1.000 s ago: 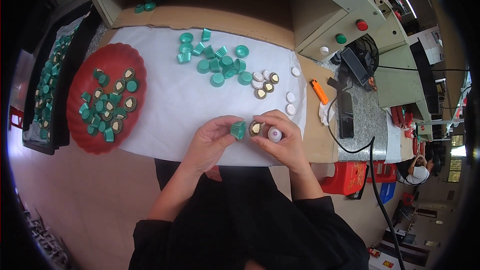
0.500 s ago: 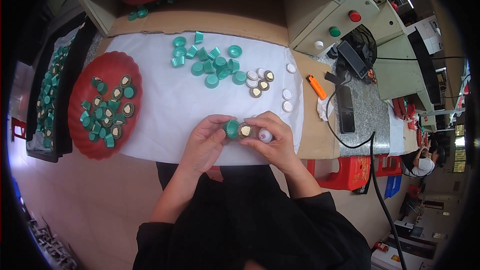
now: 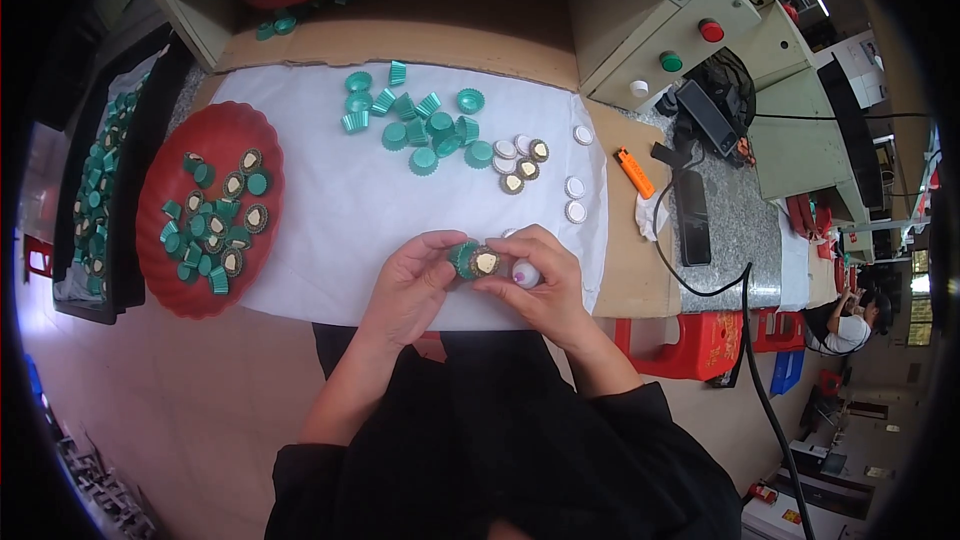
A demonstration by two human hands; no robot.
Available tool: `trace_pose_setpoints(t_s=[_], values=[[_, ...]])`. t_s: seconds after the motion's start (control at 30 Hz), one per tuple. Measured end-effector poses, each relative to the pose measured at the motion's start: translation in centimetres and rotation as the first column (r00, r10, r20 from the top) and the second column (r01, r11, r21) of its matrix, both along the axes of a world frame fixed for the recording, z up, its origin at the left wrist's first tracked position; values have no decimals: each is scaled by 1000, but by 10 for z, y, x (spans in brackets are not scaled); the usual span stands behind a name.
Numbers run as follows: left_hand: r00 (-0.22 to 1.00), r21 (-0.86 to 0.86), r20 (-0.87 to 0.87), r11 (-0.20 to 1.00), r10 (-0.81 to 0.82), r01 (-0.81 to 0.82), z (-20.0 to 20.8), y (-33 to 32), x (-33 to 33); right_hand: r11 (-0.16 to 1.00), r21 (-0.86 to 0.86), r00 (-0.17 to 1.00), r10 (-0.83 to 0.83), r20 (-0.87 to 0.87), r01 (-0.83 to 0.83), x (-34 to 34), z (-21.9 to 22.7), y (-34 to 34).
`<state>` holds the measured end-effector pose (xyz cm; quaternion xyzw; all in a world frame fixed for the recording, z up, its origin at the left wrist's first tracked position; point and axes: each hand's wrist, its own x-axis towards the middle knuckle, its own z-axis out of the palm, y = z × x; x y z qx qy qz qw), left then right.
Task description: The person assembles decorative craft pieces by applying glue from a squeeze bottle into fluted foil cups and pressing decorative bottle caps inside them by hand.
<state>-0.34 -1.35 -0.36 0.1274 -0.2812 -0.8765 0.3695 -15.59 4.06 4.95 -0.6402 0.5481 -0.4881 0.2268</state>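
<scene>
My left hand [image 3: 410,285] pinches a green ribbed cap [image 3: 463,259] at the near edge of a white sheet [image 3: 340,200]. My right hand [image 3: 540,285] holds a gold-faced insert [image 3: 487,262] against that cap, with a small white disc [image 3: 526,274] tucked in its fingers. The two hands touch at the cap. A pile of loose green caps [image 3: 420,125] lies on the sheet farther back, with several white and gold discs [image 3: 520,165] to its right.
A red scalloped plate [image 3: 160,200] with several finished caps sits at the left. Beyond it is a dark tray of green caps [image 3: 100,175]. An orange lighter [image 3: 633,172], black cables and a box with red and green buttons [image 3: 690,45] lie at the right. Another person [image 3: 850,325] sits at the far right.
My hands have stayed together at the sheet's near edge. The gold insert has shifted closer against the green cap.
</scene>
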Motion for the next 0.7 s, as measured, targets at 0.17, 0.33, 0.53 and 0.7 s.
trace_pose_setpoints(t_s=[0.17, 0.33, 0.53, 0.7], values=[[1000, -8, 0, 1000, 15, -15, 4, 1, -1, 1000, 17, 1000, 12, -7, -12, 1, 3, 1], [1000, 5, -5, 1000, 11, -11, 4, 1, -1, 1000, 29, 1000, -6, 21, 5, 3, 1, 3], [1000, 19, -24, 1000, 9, -9, 4, 1, -1, 999, 44, 1000, 0, 10, -1, 4, 1, 4], [1000, 30, -19, 1000, -3, 4, 8, 1, 0, 999, 39, 1000, 14, -1, -14, 4, 2, 4]])
